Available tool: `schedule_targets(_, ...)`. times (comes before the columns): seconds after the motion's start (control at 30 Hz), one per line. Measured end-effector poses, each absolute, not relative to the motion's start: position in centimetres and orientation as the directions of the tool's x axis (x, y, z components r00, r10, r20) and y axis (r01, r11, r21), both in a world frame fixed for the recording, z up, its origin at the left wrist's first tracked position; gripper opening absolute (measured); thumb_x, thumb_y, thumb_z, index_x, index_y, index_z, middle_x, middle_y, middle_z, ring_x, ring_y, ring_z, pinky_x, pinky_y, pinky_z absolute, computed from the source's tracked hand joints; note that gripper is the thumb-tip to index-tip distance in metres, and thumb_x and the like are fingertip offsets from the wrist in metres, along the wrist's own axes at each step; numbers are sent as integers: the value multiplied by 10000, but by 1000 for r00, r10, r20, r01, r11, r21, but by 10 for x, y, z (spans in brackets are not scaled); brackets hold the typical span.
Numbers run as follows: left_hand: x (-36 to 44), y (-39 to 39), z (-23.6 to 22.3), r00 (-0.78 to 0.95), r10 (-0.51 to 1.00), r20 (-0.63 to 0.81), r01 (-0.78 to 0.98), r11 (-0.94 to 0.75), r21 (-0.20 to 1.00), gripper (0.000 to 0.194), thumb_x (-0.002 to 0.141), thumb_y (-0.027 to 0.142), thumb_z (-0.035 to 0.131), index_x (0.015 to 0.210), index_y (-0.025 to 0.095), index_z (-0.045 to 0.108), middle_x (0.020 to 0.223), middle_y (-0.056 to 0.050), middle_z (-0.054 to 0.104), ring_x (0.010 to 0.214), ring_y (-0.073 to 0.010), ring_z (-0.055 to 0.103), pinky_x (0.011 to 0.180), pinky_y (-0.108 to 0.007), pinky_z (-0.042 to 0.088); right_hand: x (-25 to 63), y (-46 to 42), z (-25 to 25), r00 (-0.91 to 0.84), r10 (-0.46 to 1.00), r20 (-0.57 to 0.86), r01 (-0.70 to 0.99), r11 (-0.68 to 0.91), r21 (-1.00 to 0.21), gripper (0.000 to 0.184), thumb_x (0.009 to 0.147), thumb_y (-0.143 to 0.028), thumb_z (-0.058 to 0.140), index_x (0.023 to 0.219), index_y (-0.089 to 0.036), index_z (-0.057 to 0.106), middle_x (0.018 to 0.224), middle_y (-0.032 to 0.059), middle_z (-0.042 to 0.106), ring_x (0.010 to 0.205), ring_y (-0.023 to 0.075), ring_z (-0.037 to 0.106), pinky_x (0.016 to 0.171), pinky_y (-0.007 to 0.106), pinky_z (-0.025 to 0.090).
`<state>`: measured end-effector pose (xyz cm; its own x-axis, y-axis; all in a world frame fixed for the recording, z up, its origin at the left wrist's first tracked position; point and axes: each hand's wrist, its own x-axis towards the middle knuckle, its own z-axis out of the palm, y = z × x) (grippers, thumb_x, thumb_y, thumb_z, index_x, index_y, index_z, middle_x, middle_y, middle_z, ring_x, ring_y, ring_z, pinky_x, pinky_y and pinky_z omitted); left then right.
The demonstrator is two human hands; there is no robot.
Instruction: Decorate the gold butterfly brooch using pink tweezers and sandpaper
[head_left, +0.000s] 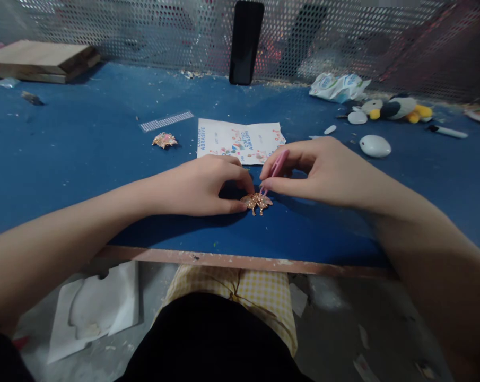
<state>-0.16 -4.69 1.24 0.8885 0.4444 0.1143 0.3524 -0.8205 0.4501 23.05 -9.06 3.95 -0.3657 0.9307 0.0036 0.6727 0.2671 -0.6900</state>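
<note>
With our left hand (206, 185) we are pinching the ornament (257, 203) by its left side, on the table (192, 231); our right hand (323, 170) is grasping tweezers (279, 164), tips at the ornament. We are possibly risking scratches if tips are slipping or our pinch is loosening. We are reading "COATED ABRASIVE" 2 times on the paper (219, 137).
</note>
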Motion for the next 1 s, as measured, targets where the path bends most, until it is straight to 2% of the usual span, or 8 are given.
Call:
schedule_targets(0.2, 0, -46, 13, 890, 440, 119, 346, -822, 452, 248, 947, 357, 645, 1115, 209, 753, 997, -36, 699, 784, -131, 605, 789, -252, 456, 231, -88, 35, -343, 937, 62, 594, 268, -759, 121, 766, -325, 777, 734, -236, 702, 914, 27, 770, 844, 218, 687, 803, 368, 544)
schedule_targets(0.47, 0, -47, 11, 889, 438, 135, 333, -820, 466, 229, 958, 337, 635, 1101, 210, 761, 968, -36, 689, 790, -131, 605, 779, -255, 450, 230, -85, 29, -352, 936, -10, 555, 200, -808, 92, 733, -232, 788, 718, -248, 698, 824, 15, 758, 787, 212, 696, 767, 364, 545)
schedule_targets(1.0, -3, -46, 11, 890, 437, 128, 333, -816, 472, 228, 956, 321, 630, 1110, 215, 760, 953, -31, 677, 802, -135, 609, 764, -253, 438, 228, -86, 30, -386, 920, -63, 559, 179, -809, 92, 741, -224, 774, 701, -248, 695, 807, 15, 762, 771, 211, 680, 781, 365, 533)
